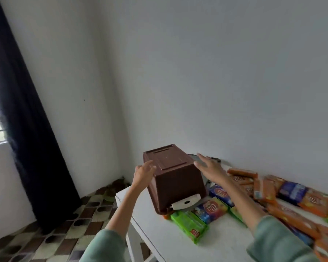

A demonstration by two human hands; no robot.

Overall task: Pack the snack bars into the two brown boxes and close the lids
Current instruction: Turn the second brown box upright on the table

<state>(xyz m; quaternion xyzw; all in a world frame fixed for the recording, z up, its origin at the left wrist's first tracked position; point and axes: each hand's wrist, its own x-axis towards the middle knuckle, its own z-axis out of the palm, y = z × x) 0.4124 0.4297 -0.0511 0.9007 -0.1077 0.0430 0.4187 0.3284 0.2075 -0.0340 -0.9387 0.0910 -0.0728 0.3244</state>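
A brown box (173,178) sits upside down and tilted on the white table (159,235) near its left corner, its rim with a white latch (186,203) resting on a green bar (189,225) and a blue bar (210,209). The left hand (143,173), fingers loosely spread, is at the box's left side, and the right hand (209,168), fingers spread wide and holding nothing, hovers at its upper right edge. More orange bars (292,218) and blue ones lie scattered across the table to the right, along the wall.
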